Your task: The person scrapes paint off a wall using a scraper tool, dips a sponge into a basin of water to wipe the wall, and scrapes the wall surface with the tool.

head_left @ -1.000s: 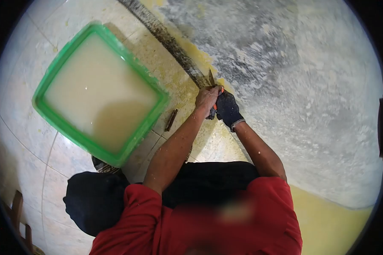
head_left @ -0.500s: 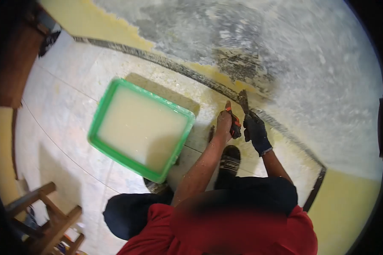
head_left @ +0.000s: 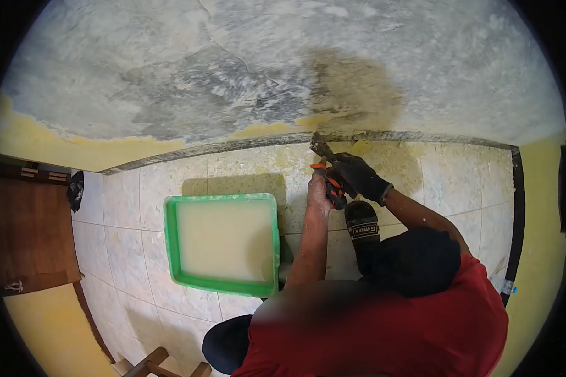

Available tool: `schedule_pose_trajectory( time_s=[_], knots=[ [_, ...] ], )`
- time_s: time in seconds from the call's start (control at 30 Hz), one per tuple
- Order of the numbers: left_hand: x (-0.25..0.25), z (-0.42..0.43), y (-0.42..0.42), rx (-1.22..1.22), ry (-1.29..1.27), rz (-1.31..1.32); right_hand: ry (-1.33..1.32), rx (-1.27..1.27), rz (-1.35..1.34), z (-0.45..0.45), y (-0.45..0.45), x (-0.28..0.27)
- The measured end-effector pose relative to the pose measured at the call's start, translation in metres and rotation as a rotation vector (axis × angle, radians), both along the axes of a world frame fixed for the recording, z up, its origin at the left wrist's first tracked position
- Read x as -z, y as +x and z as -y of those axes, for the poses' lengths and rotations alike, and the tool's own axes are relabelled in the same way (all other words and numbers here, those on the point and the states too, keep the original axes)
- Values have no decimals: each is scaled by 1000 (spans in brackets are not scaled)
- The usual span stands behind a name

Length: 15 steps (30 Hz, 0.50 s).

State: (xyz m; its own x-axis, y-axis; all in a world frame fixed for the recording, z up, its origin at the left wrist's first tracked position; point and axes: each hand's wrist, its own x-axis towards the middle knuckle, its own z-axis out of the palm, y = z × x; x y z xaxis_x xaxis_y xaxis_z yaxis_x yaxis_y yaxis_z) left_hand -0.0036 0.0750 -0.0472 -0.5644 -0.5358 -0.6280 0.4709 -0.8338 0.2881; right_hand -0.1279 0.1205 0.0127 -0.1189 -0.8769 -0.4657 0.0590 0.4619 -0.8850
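My right hand (head_left: 360,177), in a dark glove, is closed around a scraper (head_left: 322,148). Its dirty blade points at the base of the wall (head_left: 371,44), close to the dark skirting strip (head_left: 233,145). Just left of it, my bare left hand (head_left: 319,195) grips an orange-and-black handheld tool (head_left: 334,185), whose exact kind I cannot make out. The two hands are close together, partly overlapping. Bits of yellow paint (head_left: 311,121) cling to the grey wall above the skirting, beside a damp brown patch (head_left: 355,85).
A green basin (head_left: 277,245) of cloudy liquid stands left of my left arm. Paint flakes litter the tiled floor (head_left: 132,264) along the wall. My shoe (head_left: 363,226) is below my hands. A wooden stool (head_left: 151,361) is at bottom left, a brown wooden panel (head_left: 28,226) farther left.
The view has turned and shifted, so the skirting now runs nearly level. The scraper has tilted leftward, and my right hand has come closer to my left. Both hands keep their tools.
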Motion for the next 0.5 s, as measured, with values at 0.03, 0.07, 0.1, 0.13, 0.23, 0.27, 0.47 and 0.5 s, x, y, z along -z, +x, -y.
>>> schedule_pose_trajectory(
  time_s=[0.03,0.07,0.1,0.13,0.23,0.27,0.47,0.5],
  knots=[
    [-1,-3,-1,6,5,0,-6,-16,-15,-1,2,-1],
    [-2,-4,-4,41,-2,76,-7,-13,-18,-1,0,2],
    [-7,-2,-4,70,-12,151,-124,-57,-170,0,-2,9],
    [-6,1,-4,67,-19,150,-187,-82,-244,1,-2,14],
    [-13,4,-3,104,-67,64,-109,75,-88,7,3,22],
    [-16,5,0,122,-79,103,-112,74,-86,9,5,23],
    [-39,5,8,205,-167,159,-212,-45,-466,10,6,19],
    [-36,2,6,230,-220,84,-310,-102,-827,7,3,22]
  ],
)
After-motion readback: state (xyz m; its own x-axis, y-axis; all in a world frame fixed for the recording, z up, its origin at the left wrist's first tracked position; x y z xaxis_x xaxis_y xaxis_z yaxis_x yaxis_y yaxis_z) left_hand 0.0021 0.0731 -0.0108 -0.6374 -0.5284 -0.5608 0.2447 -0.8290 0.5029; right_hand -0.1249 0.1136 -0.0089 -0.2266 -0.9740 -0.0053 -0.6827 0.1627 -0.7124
